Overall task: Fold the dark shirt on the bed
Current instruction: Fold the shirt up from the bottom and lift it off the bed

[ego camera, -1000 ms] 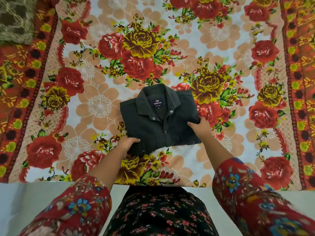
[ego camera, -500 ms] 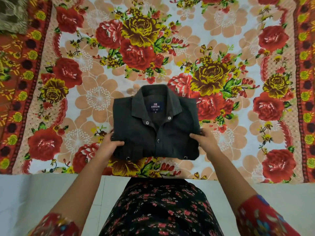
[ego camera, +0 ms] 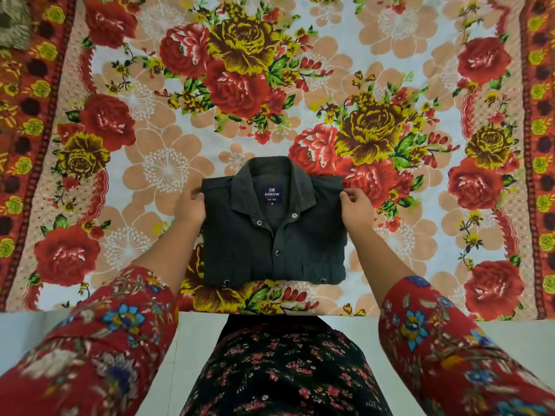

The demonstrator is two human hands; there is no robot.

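The dark shirt point(ego camera: 270, 244) lies folded into a compact rectangle near the front edge of the bed, collar pointing away from me, label and snap buttons facing up. My left hand point(ego camera: 189, 205) pinches its upper left shoulder corner. My right hand point(ego camera: 356, 205) pinches the upper right shoulder corner. Both hands rest against the shirt's sides, fingers closed on the fabric.
The bed is covered by a floral sheet point(ego camera: 150, 121) in red, yellow and peach. Its front edge point(ego camera: 90, 309) runs just below the shirt. A patterned olive cloth point(ego camera: 12, 22) lies at the far left corner. Pale floor point(ego camera: 198, 355) shows below.
Both hands slid from the shirt's lower corners up along its sides to the shoulder corners. The shirt now sits squarer to the bed edge.
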